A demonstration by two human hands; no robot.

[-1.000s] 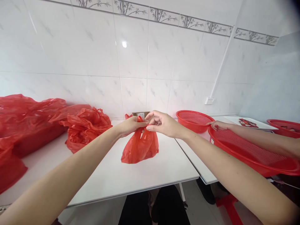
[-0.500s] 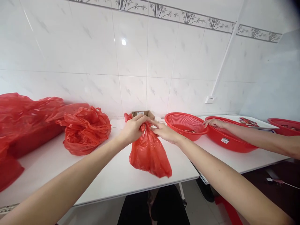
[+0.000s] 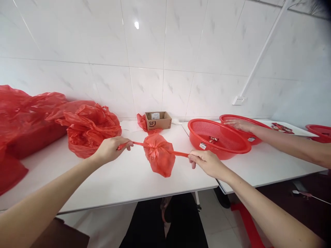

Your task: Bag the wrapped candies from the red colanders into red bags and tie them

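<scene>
A small filled red plastic bag (image 3: 158,157) hangs just above the white table (image 3: 124,182), its two handles stretched tight sideways. My left hand (image 3: 110,150) is closed on the left handle. My right hand (image 3: 205,162) pinches the right handle. The handles meet in a twist or knot on top of the bag.
Crumpled red bags (image 3: 90,129) pile up at the left. A small cardboard box (image 3: 158,120) stands by the tiled wall. A red mesh basket (image 3: 218,139) sits to the right; another person's hand (image 3: 239,124) rests on a second red basket (image 3: 256,138) behind it.
My hands were together at the bag's top; they have pulled apart sideways, drawing the handles taut. The view has tilted downward.
</scene>
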